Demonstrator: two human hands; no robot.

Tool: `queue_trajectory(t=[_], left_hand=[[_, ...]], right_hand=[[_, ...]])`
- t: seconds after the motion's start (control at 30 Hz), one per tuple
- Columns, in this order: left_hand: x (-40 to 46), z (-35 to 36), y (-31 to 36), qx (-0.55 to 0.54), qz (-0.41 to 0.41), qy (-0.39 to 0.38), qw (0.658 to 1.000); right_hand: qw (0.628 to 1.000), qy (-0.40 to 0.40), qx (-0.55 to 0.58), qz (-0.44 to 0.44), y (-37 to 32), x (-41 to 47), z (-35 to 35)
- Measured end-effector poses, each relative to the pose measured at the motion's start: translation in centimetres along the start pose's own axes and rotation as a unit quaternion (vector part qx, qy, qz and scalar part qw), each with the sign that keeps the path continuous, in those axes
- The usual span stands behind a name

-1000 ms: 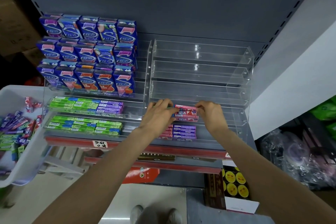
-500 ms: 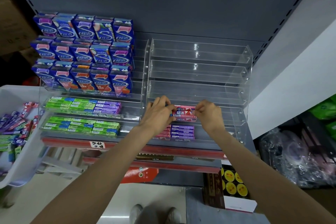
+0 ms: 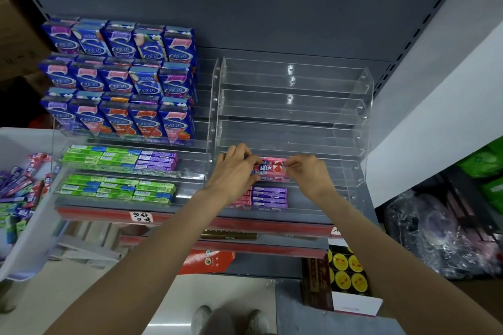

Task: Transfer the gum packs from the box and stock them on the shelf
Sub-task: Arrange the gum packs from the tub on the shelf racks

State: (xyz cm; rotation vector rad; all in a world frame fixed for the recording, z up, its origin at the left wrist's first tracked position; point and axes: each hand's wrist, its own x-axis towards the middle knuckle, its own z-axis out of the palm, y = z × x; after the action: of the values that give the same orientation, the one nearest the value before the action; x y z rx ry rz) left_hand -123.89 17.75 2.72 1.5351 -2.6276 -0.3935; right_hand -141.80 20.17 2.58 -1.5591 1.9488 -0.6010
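Both hands hold one pink-and-red gum pack [image 3: 270,167] over the second tier from the front of the right clear acrylic rack [image 3: 351,127]. My left hand [image 3: 234,171] pinches its left end and my right hand [image 3: 306,174] pinches its right end. More pink packs lie just under it. Purple and pink gum packs [image 3: 268,197] fill the front tier below. The white box [image 3: 30,247] at the far left holds several loose gum packs [image 3: 19,190].
The left acrylic rack carries green, blue and purple stick packs [image 3: 119,171] and rows of blue upright gum boxes [image 3: 119,84]. The right rack's three upper tiers hold nothing. Below the red shelf edge [image 3: 190,221] sit cartons; bagged goods [image 3: 446,231] lie at right.
Both hands have stayed on the pink pack at the same tier, with only small finger shifts. The view drifted slightly.
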Motion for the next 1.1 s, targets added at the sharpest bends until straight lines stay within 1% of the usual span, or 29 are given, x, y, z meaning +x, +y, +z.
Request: queue_trajectory(t=[0.3,0.4,0.5,0.63,0.7,0.8,1.1], left_hand=[[0.1,-0.2,0.0,-0.010,-0.005,0.005,1.000],[0.2,-0.3,0.2,-0.011,0.007,0.010,1.000],[0.1,-0.3,0.4,-0.005,0.019,0.017,1.000],[-0.3,-0.4,0.0,-0.006,0.032,0.016,0.999],[-0.5,-0.4,0.0,-0.003,0.033,0.012,0.999],[-0.5,-0.4,0.2,0.010,0.029,0.021,0.999],[-0.9,-0.3,0.2,0.016,0.023,0.026,0.999]], right_hand=[[0.999,-0.025,-0.016,-0.022,-0.1,0.1,-0.3],[0.997,-0.026,-0.049,-0.045,-0.3,0.0,-0.1],[0.996,-0.023,-0.048,-0.069,-0.2,-0.3,0.0],[0.984,-0.065,-0.111,-0.120,0.0,-0.7,-0.3],[0.978,-0.068,-0.138,-0.139,0.2,-0.9,-0.4],[0.975,-0.054,-0.159,-0.143,0.0,-0.9,-0.3],[0.974,-0.064,-0.169,-0.137,-0.2,-0.6,-0.1]])
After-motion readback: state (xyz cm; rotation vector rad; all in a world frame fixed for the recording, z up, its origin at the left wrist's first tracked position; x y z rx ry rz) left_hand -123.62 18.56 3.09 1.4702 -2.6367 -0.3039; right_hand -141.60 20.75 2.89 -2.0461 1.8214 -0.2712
